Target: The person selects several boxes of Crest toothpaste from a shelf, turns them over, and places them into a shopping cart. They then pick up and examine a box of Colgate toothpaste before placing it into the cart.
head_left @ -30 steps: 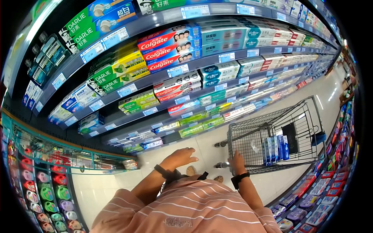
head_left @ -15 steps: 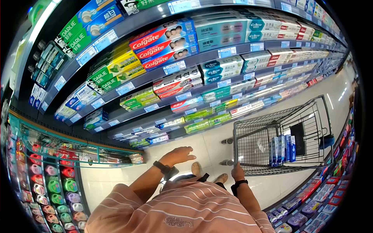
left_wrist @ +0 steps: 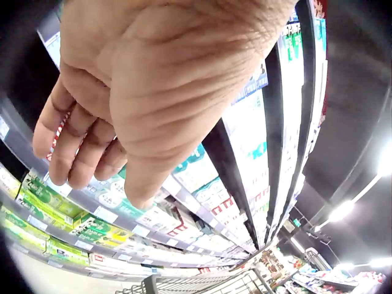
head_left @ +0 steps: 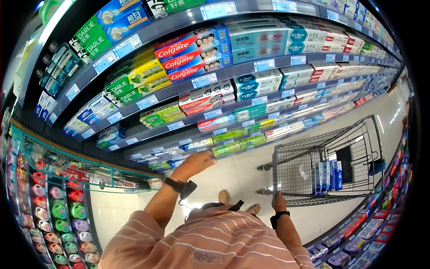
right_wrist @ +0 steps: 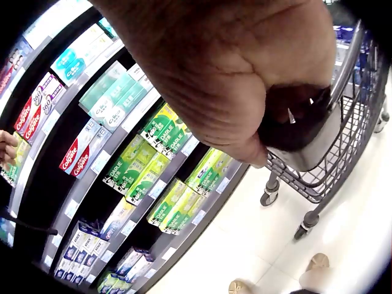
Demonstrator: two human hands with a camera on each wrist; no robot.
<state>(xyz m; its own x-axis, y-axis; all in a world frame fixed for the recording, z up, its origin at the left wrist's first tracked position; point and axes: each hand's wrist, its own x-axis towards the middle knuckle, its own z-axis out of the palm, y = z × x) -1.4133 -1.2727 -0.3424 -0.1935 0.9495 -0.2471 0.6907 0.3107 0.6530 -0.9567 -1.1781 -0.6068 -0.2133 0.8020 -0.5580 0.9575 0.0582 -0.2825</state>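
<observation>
My left hand [head_left: 195, 163] reaches out in front of the lower shelves, and in the left wrist view the same hand [left_wrist: 159, 86] has loosely bent fingers and holds nothing. The right hand [head_left: 279, 202] grips the near end of a wire shopping cart [head_left: 274, 168]. Seen from the right wrist, that hand [right_wrist: 245, 79] curls round the rim of the cart [right_wrist: 334, 177], its fingertips partly hidden. Several blue and white boxes [head_left: 327, 177] stand together inside the cart.
Toothpaste shelves [head_left: 206, 96] curve along the front, with Colgate boxes [head_left: 192, 56] and green Darlie boxes [head_left: 96, 36]. Colourful bottles [head_left: 58, 210] line the left side. More packages [head_left: 354, 244] fill a shelf at lower right. Two feet [head_left: 224, 196] show on the tiled floor.
My left hand has moved up towards the shelves. Since the earliest frame, the right hand has come to the cart's end and taken hold of it; the cart appears further right.
</observation>
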